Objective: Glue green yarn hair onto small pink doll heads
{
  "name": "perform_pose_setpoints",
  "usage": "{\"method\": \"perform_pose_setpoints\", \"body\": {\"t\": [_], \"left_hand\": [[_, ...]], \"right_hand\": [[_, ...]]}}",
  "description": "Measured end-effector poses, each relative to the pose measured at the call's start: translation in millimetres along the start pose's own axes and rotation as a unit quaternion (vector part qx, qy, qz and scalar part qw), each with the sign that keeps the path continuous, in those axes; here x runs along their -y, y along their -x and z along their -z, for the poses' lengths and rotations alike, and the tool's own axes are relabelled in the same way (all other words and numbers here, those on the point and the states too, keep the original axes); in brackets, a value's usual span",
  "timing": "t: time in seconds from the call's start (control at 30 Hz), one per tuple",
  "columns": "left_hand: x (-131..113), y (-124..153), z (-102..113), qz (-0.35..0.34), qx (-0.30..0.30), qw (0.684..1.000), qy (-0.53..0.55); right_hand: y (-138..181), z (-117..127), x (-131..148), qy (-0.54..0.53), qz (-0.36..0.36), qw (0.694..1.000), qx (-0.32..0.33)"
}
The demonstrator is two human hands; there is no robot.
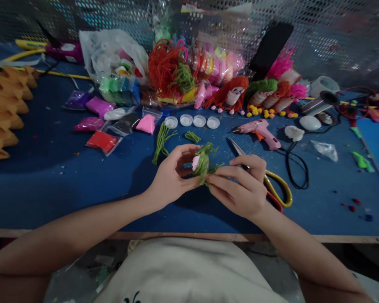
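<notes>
Over the middle of the blue table, my left hand (173, 176) is closed round a small doll head (203, 163) with green yarn hair and a bit of pink and white showing. The fingertips of my right hand (240, 185) pinch the green yarn at its lower right side. Scissors (277, 185) with yellow and red handles lie on the table, partly hidden beneath my right hand. Beyond my left hand rest a bundle of green yarn strands (161, 143) and a shorter cut piece of green yarn (192, 136).
A pink glue gun (260, 131) with a black cord lies right of centre. Several finished yarn-haired dolls (235, 93) stand behind it. Bags of coloured clay (103, 142), white caps (199, 121) and red yarn (166, 67) fill the back left. An orange egg tray (6, 105) sits far left.
</notes>
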State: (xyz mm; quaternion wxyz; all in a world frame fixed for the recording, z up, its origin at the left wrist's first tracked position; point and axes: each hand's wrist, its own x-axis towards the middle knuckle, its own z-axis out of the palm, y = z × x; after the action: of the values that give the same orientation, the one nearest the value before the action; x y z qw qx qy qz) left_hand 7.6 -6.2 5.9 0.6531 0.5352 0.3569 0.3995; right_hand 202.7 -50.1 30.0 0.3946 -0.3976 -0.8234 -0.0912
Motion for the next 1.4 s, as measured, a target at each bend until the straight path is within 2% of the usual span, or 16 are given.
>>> {"method": "perform_pose_setpoints", "body": {"t": [0.1,0.23,0.33,0.53,0.67,0.87,1.0,1.1,1.13,1.2,1.27,1.3,1.33,1.4], "left_hand": [[1.2,-1.6,-0.5,-0.008,-0.005,1.000,0.008],[2.7,-2.3,-0.7,-0.032,-0.002,0.999,-0.004],[2.1,-1.8,0.3,-0.021,0.006,0.999,-0.023],[0.0,-2.1,3.5,0.023,0.057,0.997,-0.038],[3.7,-4.2,5.3,0.009,0.063,0.998,-0.027],[8.3,-8.1,4.7,-0.041,0.062,0.997,0.024],[4.9,-7.7,2.7,-0.034,0.075,0.995,0.059],[3.9,-7.2,2.6,-0.036,0.076,0.993,0.083],[4.2,-7.2,3.1,-0.038,0.077,0.992,0.094],[5.0,-7.9,4.7,-0.036,0.080,0.990,0.108],[5.1,-8.9,6.7,-0.031,0.086,0.991,0.101],[4.6,-9.4,7.7,-0.027,0.088,0.991,0.095],[3.8,-9.9,8.5,-0.022,0.091,0.992,0.089],[1.2,-10.3,10.1,-0.009,0.100,0.991,0.087]], "right_hand": [[0.6,3.0,-1.7,0.022,0.040,0.999,0.001],[-1.5,3.2,-2.7,-0.005,-0.016,1.000,0.013],[-3.4,2.1,-5.7,-0.042,-0.058,0.997,0.022],[-5.4,2.9,-13.7,-0.108,-0.071,0.989,0.075],[-3.6,4.5,-13.8,-0.092,-0.017,0.993,0.074],[-3.7,9.4,-13.4,-0.001,0.088,0.991,0.101],[-10.6,24.0,-13.1,-0.061,0.105,0.991,0.055],[-14.4,43.9,-18.2,-0.106,0.044,0.993,0.024],[-14.3,50.3,-23.3,-0.090,0.005,0.996,0.017],[-11.9,59.6,-40.1,0.011,-0.115,0.993,0.013],[-8.2,61.5,-64.8,0.117,-0.265,0.955,0.058],[-6.4,59.5,-78.5,0.158,-0.324,0.927,0.105],[-5.0,55.8,-92.2,0.212,-0.358,0.896,0.152],[-3.5,45.2,-116.3,0.289,-0.378,0.841,0.257]]}}
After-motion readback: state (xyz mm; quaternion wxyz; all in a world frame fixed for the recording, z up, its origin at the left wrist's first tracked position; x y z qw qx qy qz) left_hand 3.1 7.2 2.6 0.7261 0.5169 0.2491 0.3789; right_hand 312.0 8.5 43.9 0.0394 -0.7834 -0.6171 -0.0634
